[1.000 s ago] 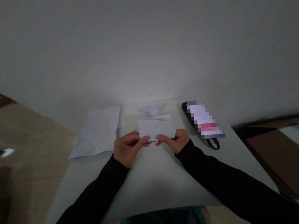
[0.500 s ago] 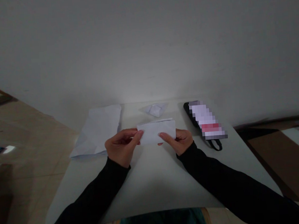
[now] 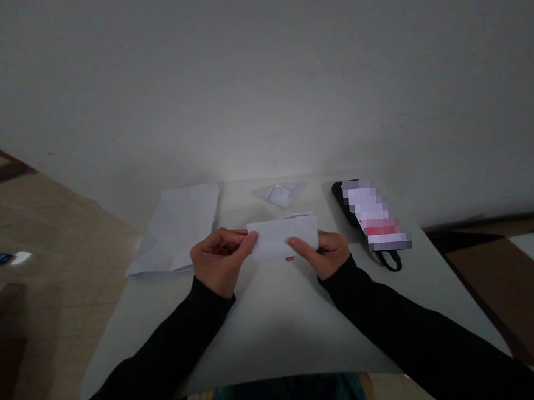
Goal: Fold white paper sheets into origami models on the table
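A folded white sheet of paper (image 3: 274, 238) is held up over the table between both hands. My left hand (image 3: 220, 258) pinches its left end, thumb in front and fingers behind. At the right end my right hand (image 3: 328, 253) grips it, the thumb lying across the front face and a fingertip showing under the lower edge. Two layers part slightly along the top right edge. Beyond it lies a small folded paper shape (image 3: 281, 194) with pointed ends, close to the wall.
On the left of the white table (image 3: 277, 339) lies a stack of white paper (image 3: 175, 228). To the right a phone (image 3: 373, 214), its screen blurred out, rests on a black object with a strap loop (image 3: 392, 261). A grey wall (image 3: 259, 85) rises behind the table.
Both hands keep their hold on the folded paper. The left fingers have shifted slightly at its end, and the whole view has moved a little.
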`<state>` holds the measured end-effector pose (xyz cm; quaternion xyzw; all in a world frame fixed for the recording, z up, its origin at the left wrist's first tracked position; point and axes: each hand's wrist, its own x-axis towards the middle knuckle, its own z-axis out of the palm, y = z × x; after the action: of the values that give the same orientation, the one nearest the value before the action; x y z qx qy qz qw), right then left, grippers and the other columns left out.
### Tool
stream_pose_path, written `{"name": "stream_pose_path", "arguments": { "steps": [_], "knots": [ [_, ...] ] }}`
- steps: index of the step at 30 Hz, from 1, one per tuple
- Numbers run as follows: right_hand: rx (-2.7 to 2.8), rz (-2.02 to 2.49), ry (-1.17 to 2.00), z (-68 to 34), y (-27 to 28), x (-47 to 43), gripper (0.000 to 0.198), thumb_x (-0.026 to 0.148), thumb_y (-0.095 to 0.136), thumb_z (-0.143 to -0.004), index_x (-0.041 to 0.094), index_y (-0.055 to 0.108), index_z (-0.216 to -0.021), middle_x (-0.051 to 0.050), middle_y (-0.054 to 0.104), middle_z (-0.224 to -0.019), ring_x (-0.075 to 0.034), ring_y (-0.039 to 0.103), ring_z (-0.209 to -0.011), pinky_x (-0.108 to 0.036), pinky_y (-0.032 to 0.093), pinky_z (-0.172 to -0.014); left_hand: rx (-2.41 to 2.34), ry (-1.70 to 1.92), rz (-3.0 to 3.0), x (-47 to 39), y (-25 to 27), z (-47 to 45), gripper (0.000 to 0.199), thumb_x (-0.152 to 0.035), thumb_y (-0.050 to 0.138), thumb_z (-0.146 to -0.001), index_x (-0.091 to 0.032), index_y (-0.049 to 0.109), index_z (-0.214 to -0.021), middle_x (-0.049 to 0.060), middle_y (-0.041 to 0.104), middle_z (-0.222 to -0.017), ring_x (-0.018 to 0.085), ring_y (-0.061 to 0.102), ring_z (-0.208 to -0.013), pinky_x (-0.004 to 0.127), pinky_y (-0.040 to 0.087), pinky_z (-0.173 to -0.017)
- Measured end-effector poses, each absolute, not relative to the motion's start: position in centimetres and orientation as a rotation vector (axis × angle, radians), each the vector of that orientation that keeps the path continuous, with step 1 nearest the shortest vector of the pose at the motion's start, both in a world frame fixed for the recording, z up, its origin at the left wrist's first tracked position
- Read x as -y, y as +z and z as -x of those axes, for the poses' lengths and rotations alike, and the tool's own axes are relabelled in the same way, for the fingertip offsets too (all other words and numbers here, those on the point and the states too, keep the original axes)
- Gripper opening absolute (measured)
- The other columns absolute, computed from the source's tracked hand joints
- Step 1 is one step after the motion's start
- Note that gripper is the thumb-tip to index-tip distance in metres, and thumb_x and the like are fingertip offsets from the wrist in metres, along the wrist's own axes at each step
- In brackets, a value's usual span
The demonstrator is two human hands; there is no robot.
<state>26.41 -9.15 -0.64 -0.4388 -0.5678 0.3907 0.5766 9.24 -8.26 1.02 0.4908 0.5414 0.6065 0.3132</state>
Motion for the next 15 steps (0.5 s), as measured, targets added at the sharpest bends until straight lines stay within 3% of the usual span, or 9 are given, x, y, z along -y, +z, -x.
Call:
{"name": "stream_pose_path", "arguments": {
  "steps": [15],
  "knots": [
    [1.350,1.110,0.943,-26.56,-0.57,9.23,0.027,0.034,0.064,-0.075,0.020,0.068,-0.051,-0.002,0.068,-0.055,-0.014,0.063,-0.052,-0.027,0.051,-0.053,-1.374,1.598,-1.206,8.46,1.33,-9.45,0.023,-0.022,0.078,-0.057,-0.015,0.056,-0.061,0.001,0.068,-0.062,0.011,0.063,-0.053,0.020,0.054,-0.052]
  ]
}}
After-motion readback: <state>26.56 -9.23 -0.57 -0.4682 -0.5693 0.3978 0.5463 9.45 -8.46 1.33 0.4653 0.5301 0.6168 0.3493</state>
